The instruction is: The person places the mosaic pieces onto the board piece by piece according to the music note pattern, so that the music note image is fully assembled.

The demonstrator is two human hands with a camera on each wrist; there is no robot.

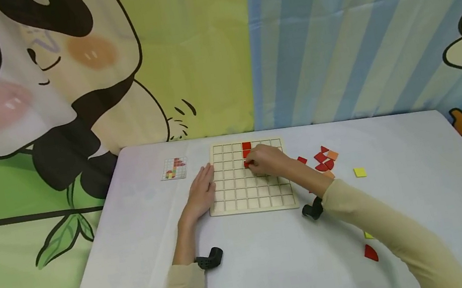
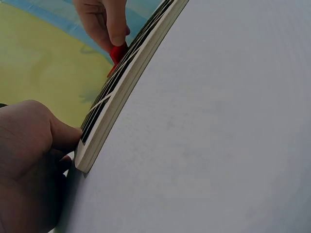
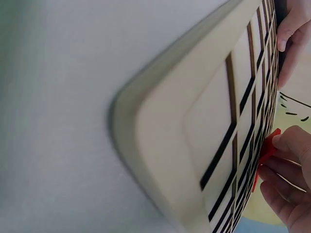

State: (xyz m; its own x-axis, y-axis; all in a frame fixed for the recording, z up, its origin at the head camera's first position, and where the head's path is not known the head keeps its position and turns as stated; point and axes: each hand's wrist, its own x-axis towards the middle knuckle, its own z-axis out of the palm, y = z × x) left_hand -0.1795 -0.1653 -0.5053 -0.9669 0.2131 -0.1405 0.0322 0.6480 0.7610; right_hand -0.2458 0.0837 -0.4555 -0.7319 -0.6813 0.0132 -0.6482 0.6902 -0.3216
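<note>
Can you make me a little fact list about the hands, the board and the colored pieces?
Board: pale grid, red pieces near its far edge
Left hand: touches the board's left edge
Right hand: pinches a red piece at the board
Little card: left of the board, colored pattern
Loose pieces: red, orange, yellow, right of the board

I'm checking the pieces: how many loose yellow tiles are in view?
2: one yellow tile right of the grid board, another yellow tile partly hidden by the right sleeve; more may be hidden.
</note>
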